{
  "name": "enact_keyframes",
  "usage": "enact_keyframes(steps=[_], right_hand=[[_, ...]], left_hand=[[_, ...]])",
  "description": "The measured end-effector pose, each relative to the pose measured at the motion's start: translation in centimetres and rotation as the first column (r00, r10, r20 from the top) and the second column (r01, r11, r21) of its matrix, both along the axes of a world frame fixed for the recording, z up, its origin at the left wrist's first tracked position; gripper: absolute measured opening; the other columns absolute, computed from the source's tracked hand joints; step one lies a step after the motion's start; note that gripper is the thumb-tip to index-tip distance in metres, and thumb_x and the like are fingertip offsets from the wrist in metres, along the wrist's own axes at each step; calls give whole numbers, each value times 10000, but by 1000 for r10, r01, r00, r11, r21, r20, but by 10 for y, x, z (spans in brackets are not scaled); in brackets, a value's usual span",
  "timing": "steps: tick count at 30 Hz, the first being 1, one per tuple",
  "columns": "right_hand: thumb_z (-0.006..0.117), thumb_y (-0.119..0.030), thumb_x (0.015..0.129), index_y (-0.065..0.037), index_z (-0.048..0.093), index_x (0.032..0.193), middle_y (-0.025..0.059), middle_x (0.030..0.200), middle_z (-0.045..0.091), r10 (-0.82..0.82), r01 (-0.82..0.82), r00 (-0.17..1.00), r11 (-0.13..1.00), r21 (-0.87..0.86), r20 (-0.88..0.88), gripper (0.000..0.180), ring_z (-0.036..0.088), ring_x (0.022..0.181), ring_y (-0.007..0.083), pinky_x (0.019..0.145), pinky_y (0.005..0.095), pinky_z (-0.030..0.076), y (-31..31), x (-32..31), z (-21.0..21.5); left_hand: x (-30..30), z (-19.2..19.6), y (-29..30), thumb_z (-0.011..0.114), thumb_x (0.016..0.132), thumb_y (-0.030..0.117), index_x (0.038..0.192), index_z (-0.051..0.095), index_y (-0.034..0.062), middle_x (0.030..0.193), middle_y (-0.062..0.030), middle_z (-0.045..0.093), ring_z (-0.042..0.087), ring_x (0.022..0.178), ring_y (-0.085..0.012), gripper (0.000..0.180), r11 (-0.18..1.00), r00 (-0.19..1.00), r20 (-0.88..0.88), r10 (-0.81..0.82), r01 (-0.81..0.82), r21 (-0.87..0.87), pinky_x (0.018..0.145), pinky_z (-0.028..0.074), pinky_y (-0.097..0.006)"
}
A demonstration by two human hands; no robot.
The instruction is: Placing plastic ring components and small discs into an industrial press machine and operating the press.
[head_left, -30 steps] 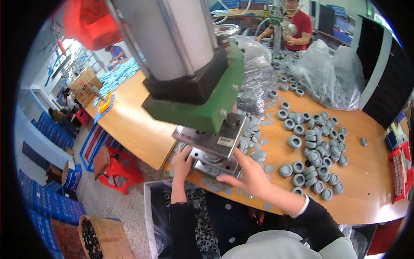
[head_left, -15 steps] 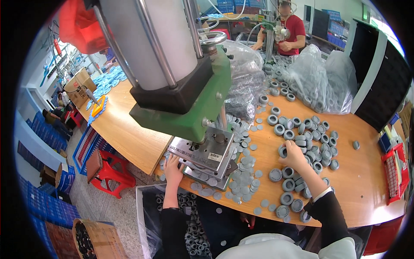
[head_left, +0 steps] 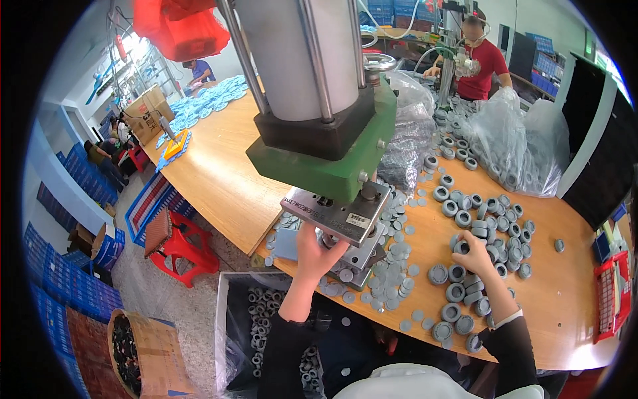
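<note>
My left hand [head_left: 317, 251] reaches in beneath the upper metal plate [head_left: 339, 214] of a green press [head_left: 319, 163]. Its thumb side is spread, but the fingertips are hidden inside the die, so what they touch does not show. Below them is the lower die [head_left: 367, 253], beside a pale blue-grey block [head_left: 286, 245]. Over the right side of the table, my right hand [head_left: 478, 256] is closed on a grey ring [head_left: 457, 244], at the edge of a heap of similar grey rings [head_left: 495, 229]. Flat grey discs [head_left: 397, 266] lie scattered between the press and the rings.
Below the table edge stands a lined bin [head_left: 222, 312] with grey rings inside. Clear plastic bags [head_left: 505, 139] rest at the back, near a person in red [head_left: 488, 63]. A red basket [head_left: 610, 279] is at the right edge, a red stool [head_left: 179, 249] at the left.
My left hand has moved from the press's left side to under its upper plate, where the gap looks wider. My right hand stays by the rings, still holding one. The whole view has shifted.
</note>
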State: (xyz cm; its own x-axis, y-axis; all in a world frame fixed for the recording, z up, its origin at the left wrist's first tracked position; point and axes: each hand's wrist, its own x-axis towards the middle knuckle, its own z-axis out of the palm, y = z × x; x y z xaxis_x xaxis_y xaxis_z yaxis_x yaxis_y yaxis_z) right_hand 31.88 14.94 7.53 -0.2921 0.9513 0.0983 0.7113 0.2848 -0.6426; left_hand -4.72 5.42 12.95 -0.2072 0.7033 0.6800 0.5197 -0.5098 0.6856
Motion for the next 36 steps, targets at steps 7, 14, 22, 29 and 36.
enact_keyframes(steps=[7, 14, 22, 29, 36], right_hand=[[674, -189, 621, -12, 581, 960, 187, 1011, 570, 39, -49, 998, 968, 246, 44, 393, 565, 934, 358, 781, 397, 461, -3, -11, -12], [799, -158, 667, -9, 527, 1162, 122, 1032, 564, 183, -147, 952, 977, 157, -246, 584, 587, 921, 229, 754, 358, 490, -47, -71, 59], [788, -211, 710, -10, 526, 1151, 168, 934, 622, 335, -273, 823, 941, 198, -458, 550, 630, 877, 297, 716, 360, 508, -86, -206, 75], [765, -185, 710, -24, 585, 1049, 170, 898, 624, 331, -235, 858, 933, 272, -394, 416, 603, 784, 373, 666, 418, 495, -67, -239, 67], [772, -128, 686, -4, 582, 1119, 194, 1187, 571, 386, -207, 786, 900, 383, -483, 488, 547, 1106, 352, 861, 377, 481, -101, -199, 79]], left_hand=[[10, 2, 21, 756, 664, 166, 919, 634, 30, 789, -111, 651, 633, 692, -294, 314, 997, 997, 36, 74, -75, 32, 596, 477, -344], [17, -21, -4, 775, 664, 186, 1009, 613, 47, 865, -101, 632, 604, 819, -302, 406, 929, 918, -146, 369, -366, 46, 746, 459, -367], [-71, -140, -110, 771, 725, 267, 1268, 420, -35, 1243, -194, 492, 480, 1153, -311, 714, 499, 559, -92, 824, -793, -349, 988, 356, -392], [-92, -130, -87, 698, 778, 215, 1247, 464, -33, 1270, -228, 483, 362, 1265, -420, 580, 703, 733, -313, 604, -675, -224, 1030, 307, -456], [-104, -125, 7, 551, 879, 254, 1207, 587, 156, 1328, -49, 515, 392, 1291, -301, 344, 738, 789, -559, 254, -532, -415, 1030, 261, -511]])
